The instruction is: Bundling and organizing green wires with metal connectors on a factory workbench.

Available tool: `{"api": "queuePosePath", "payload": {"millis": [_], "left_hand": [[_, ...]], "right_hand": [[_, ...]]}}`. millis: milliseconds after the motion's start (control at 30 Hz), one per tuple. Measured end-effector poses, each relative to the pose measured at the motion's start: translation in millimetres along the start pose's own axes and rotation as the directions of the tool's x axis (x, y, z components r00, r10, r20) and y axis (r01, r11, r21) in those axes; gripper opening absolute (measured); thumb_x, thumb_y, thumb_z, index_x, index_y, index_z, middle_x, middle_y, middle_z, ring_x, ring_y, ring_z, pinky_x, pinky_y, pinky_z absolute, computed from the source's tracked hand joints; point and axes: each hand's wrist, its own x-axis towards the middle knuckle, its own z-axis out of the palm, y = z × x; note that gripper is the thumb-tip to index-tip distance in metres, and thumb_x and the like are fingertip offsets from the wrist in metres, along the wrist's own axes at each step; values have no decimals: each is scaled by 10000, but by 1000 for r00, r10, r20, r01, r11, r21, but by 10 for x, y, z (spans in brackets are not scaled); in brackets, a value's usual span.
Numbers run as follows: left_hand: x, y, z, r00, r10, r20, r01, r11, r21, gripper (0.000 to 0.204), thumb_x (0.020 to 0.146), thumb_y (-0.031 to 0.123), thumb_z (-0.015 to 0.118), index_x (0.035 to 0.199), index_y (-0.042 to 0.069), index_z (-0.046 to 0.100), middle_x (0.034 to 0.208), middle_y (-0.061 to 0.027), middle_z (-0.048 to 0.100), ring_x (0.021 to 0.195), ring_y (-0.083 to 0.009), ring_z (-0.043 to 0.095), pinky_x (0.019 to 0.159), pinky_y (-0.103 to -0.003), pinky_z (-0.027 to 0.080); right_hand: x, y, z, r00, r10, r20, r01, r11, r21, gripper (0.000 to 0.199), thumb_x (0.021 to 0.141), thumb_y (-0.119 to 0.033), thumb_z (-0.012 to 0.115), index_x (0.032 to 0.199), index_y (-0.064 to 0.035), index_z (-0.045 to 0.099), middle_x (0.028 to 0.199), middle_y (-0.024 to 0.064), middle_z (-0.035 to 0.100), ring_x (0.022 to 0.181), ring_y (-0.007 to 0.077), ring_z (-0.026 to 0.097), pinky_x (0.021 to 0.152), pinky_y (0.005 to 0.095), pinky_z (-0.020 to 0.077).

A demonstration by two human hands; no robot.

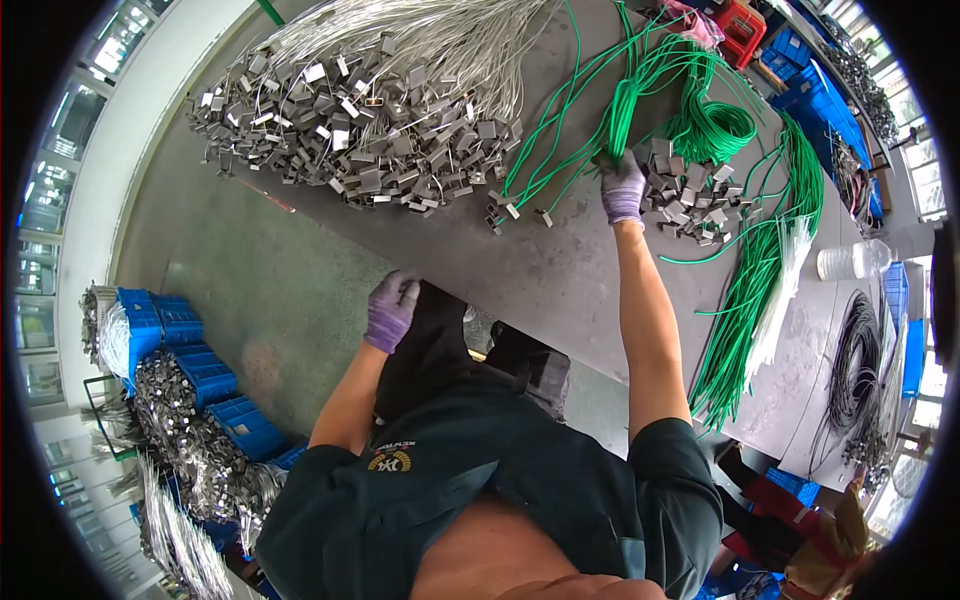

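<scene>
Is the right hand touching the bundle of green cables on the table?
Touching. In the head view the gloved right hand closes its fingers around the green cable bundle, with no gap visible between them.

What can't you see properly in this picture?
Head view:
- Right hand in purple glove: its fingertips are buried in the bundle of green cords, grip unclear.
- Left hand in purple glove: palm faces away.
- Heap of small grey metal clips: too small for detail.
- Blue plastic crates: contents blurred near the rim.

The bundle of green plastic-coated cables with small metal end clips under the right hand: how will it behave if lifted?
Probably floppy: the green cable bundle curves and loops across the grey table. Its strands fan apart, so it will likely splay and snag. The right hand grips it at one point, so the clipped ends would likely dangle.
</scene>
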Motion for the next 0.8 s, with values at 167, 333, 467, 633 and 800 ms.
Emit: {"api": "queuePosePath", "payload": {"millis": [167,333,467,633,800], "left_hand": [[-201,-184,-128,994,-63,-91,64,998,10,203,849,141,539,1022,39,570,887,-53,620,760,-121,571,705,-270,465],[-296,-74,-220,990,-120,-74,123,992,41,204,847,146,541,1012,31,574,872,-60,630,756,-130,578,703,-268,463],[-387,-79,-336,994,-83,-78,87,995,49,181,840,151,547,973,37,589,861,-79,631,719,-164,586,678,-280,467],[-76,251,-594,998,51,20,-54,981,188,143,815,136,555,905,33,597,830,-119,613,725,-261,588,676,-318,471],[647,971,-983,930,361,-69,-343,920,190,158,817,143,552,933,44,591,825,-113,605,778,-269,587,713,-342,464]], "right_hand": [[-74,470,-29,992,-128,-3,123,959,-257,155,763,-188,611,839,-62,561,724,189,580,670,375,545,613,390,442],[-70,571,76,1000,-4,-13,2,985,-175,238,798,-269,592,890,-53,552,759,194,594,739,371,562,643,385,442],[-276,260,194,984,178,28,-141,854,-501,294,827,-335,548,922,-57,553,850,193,598,786,387,558,660,397,441],[-144,434,253,994,94,-55,-96,995,-23,325,832,-315,552,956,-16,571,674,81,576,600,205,516,579,322,420],[-117,560,265,897,376,231,-412,902,132,193,780,-196,565,843,-18,604,633,41,579,538,140,486,513,300,401]]}}
